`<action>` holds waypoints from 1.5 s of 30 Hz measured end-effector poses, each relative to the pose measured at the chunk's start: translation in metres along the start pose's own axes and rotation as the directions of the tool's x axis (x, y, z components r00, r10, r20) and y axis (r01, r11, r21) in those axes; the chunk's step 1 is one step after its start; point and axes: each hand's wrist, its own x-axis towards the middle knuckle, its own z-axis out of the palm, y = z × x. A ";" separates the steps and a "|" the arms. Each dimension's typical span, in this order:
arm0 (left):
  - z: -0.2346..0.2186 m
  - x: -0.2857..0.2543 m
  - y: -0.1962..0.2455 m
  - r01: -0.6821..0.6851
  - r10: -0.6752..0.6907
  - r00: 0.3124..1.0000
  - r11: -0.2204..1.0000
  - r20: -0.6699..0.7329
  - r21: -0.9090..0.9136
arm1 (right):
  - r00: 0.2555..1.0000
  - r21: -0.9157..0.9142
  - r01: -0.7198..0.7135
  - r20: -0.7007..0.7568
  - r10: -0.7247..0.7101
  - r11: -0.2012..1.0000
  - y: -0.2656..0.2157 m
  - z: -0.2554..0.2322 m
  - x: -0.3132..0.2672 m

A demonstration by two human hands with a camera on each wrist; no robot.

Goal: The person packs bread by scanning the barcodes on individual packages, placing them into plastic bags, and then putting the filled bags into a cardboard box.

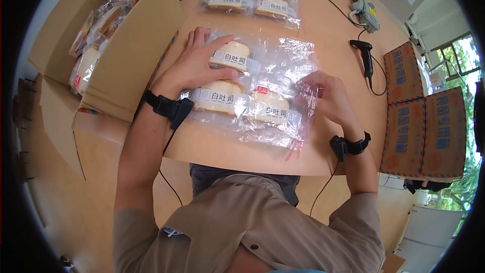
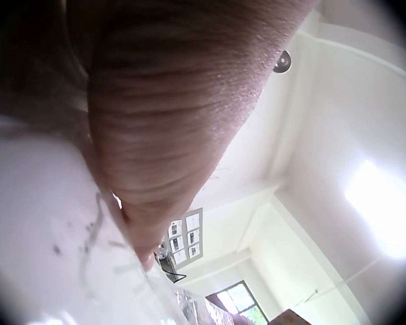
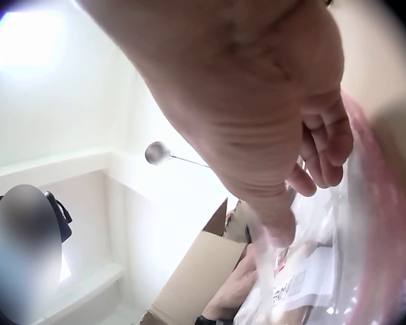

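Observation:
A large clear plastic bag (image 1: 288, 65) lies flat on the table in front of me, with packs of sliced white bread inside. My left hand (image 1: 194, 65) rests on the bag's left side, fingers spread round the upper-left bread pack (image 1: 231, 53). Below that hand lies another bread pack (image 1: 220, 97), and a third bread pack (image 1: 273, 108) with a red mark sits to its right. At the bag's right edge, my right hand (image 1: 328, 96) holds the loose film with curled fingers. In the right wrist view, film shows between the thumb (image 3: 281, 227) and the fingers.
An opened cardboard box (image 1: 134, 50) with bagged bread stands at the left. Another bag of bread packs (image 1: 252, 0) lies at the table's far side. A black barcode scanner (image 1: 366, 63) and a grey device (image 1: 366, 12) are at the right, near stacked printed cartons (image 1: 422, 131).

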 end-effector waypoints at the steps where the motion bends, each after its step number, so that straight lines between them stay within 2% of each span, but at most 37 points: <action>1: 0.001 0.000 -0.001 0.000 0.000 1.000 1.000 0.003 0.003 | 0.995 0.014 0.095 -0.018 -0.094 0.995 -0.015 0.005 0.001; 2: 0.002 0.001 -0.003 0.000 0.000 1.000 1.000 0.002 -0.003 | 0.981 0.025 0.190 -0.038 -0.189 0.982 -0.024 0.009 0.001; 3: 0.002 0.001 -0.004 0.000 0.000 1.000 1.000 -0.001 -0.009 | 0.998 0.160 0.053 0.027 -0.058 0.986 -0.022 0.012 0.004; 4: 0.002 0.001 -0.004 0.001 -0.001 1.000 1.000 -0.001 -0.007 | 0.998 0.161 0.054 0.027 -0.059 0.985 -0.021 0.015 0.005; 6: 0.001 0.001 -0.002 0.006 -0.006 1.000 1.000 0.001 -0.012 | 0.970 0.022 0.226 0.088 -0.227 0.974 -0.022 0.019 0.009; 10: 0.000 0.000 -0.001 0.000 0.000 1.000 1.000 -0.001 0.005 | 0.958 -0.044 0.265 0.128 -0.257 0.963 -0.023 0.019 0.009; 15: 0.000 0.000 -0.002 -0.007 0.007 1.000 1.000 0.000 0.004 | 0.958 -0.033 0.207 0.210 -0.196 0.978 -0.021 0.014 0.009; 19: -0.001 0.001 -0.001 -0.003 0.003 1.000 1.000 0.006 0.008 | 0.966 0.032 0.175 0.189 -0.178 0.984 -0.018 0.010 0.008; 21: -0.001 0.000 0.000 0.001 -0.001 1.000 1.000 0.003 -0.008 | 0.982 0.136 0.080 0.160 -0.102 0.987 -0.030 0.005 0.003; 25: 0.000 0.000 -0.002 -0.004 0.004 1.000 1.000 -0.008 -0.009 | 0.982 0.103 -0.019 0.187 0.000 0.994 -0.017 -0.013 0.003; 27: 0.000 0.000 -0.004 -0.014 0.014 1.000 1.000 -0.011 -0.008 | 0.982 0.395 -0.068 0.188 -0.008 0.916 -0.001 -0.029 0.003; 29: 0.002 0.001 -0.007 -0.023 0.023 1.000 1.000 -0.022 -0.016 | 0.982 0.232 -0.140 0.158 0.105 0.962 -0.018 -0.069 -0.003; 30: 0.004 0.001 -0.008 -0.035 0.034 0.999 0.999 -0.029 -0.024 | 0.979 0.114 -0.187 0.106 0.175 0.976 -0.031 -0.090 -0.007; 31: 0.007 0.002 -0.010 -0.028 0.027 0.999 1.000 -0.041 -0.012 | 0.983 0.029 -0.184 0.000 0.184 0.983 -0.046 -0.105 -0.012; 32: 0.010 0.003 -0.012 -0.043 0.043 0.998 0.999 -0.038 0.000 | 0.993 -0.003 -0.049 -0.105 0.048 0.999 -0.038 -0.122 -0.013; 33: 0.006 0.003 -0.015 -0.051 0.051 0.998 0.998 -0.040 0.023 | 0.971 0.024 -0.100 -0.216 0.103 0.995 -0.057 -0.131 -0.015; 34: 0.001 0.002 -0.014 -0.023 0.027 0.998 0.998 -0.065 0.060 | 0.965 -0.014 -0.014 -0.261 0.010 1.000 -0.074 -0.145 -0.015; 35: -0.001 0.003 -0.010 -0.034 0.036 0.999 0.999 -0.036 0.043 | 0.945 0.078 0.005 -0.327 0.021 0.997 -0.093 -0.145 -0.013; 36: -0.001 0.002 -0.009 -0.045 0.045 0.999 0.999 -0.006 0.020 | 0.973 0.065 0.014 -0.230 0.001 0.998 -0.101 -0.166 -0.003; 38: 0.001 0.000 -0.010 -0.029 0.030 0.999 0.999 -0.031 0.023 | 0.903 0.163 0.253 -0.395 -0.172 0.954 -0.143 -0.138 0.022; 40: 0.003 0.002 -0.011 -0.039 0.040 0.998 0.999 -0.050 0.013 | 0.883 0.229 0.411 -0.340 -0.323 0.882 -0.192 -0.103 0.049; 42: 0.004 0.002 -0.011 -0.028 0.028 1.000 0.999 -0.006 -0.023 | 0.847 0.299 0.532 -0.215 -0.487 0.793 -0.230 -0.069 0.087; 44: 0.003 0.001 -0.009 -0.027 0.027 0.999 1.000 -0.028 0.005 | 0.772 0.204 0.626 -0.032 -0.635 0.752 -0.262 -0.048 0.121; 45: 0.001 0.000 -0.008 -0.038 0.038 0.999 0.999 -0.025 -0.010 | 0.735 0.215 0.667 -0.036 -0.677 0.713 -0.278 -0.028 0.137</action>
